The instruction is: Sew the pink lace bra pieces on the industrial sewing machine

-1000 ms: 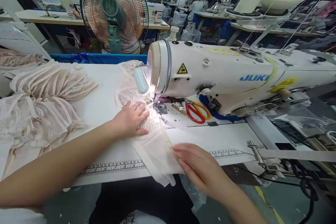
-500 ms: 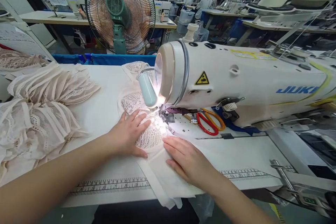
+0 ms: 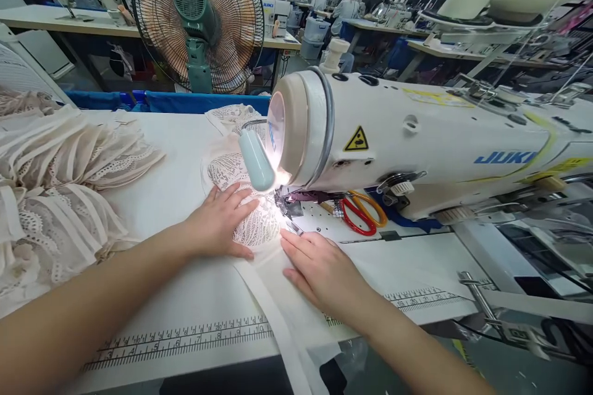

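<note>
A cream lace garment piece [image 3: 257, 225] lies under the presser foot [image 3: 282, 200] of a white sewing machine [image 3: 393, 129]. My left hand [image 3: 222, 219] rests flat on the lace, left of the needle area, fingers spread. On the fabric's right edge, just in front of the foot, my right hand [image 3: 319, 268] lies with its fingers stretched out close together. A pale fabric strip [image 3: 273, 315] runs from between my hands over the table's front edge. The small lamp [image 3: 257, 160] lights the stitching spot; the needle tip cannot be made out.
Scissors with red and orange handles [image 3: 359, 216] lie beneath the machine arm. Stacked lace pieces [image 3: 69, 197] cover the table's left side. A printed ruler [image 3: 185, 342] runs along the front edge. Behind the table stands a large fan [image 3: 197, 21]; people work farther back.
The view has shifted a little, so most things sit further left. Both hands stay on the lace, and the pale strip now hangs further down over the front edge.
</note>
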Demonstrator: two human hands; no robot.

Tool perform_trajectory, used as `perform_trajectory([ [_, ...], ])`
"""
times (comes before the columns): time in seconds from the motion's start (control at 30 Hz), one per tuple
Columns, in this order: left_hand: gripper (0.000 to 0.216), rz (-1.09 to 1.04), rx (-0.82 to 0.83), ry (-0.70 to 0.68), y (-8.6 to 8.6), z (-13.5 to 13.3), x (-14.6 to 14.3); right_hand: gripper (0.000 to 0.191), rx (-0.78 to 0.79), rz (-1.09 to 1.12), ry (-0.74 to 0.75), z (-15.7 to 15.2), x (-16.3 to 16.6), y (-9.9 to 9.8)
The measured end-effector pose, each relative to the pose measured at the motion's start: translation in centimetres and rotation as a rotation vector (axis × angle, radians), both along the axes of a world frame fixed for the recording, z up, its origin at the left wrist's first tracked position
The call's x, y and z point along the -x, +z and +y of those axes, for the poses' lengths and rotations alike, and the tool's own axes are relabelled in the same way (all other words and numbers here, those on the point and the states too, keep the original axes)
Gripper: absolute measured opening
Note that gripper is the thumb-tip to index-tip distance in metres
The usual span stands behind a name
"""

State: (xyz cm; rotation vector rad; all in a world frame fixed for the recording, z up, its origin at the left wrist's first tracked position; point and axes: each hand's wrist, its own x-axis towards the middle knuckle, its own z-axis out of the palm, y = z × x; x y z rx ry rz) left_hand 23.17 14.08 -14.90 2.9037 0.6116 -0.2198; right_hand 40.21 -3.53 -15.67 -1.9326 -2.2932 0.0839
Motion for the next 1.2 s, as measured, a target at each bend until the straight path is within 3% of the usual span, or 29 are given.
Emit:
perform_trajectory([
  [0.27,0.097,-0.005,0.003,-0.036,0.4,1.5,-0.5,0.040,0.094,-0.007,-0.020,0.8,0.1,1.0],
  [0.6,0.086,-0.021,0.026,-0.039,1.5,3.3,-1.4,0.050,0.169,-0.143,-0.104,2.2,0.8,1.0],
  [1.2,0.077,-0.091,-0.024,-0.125,1.6,5.9,-2.5,0.050,0.106,-0.126,-0.118,2.5,0.7,0.3],
])
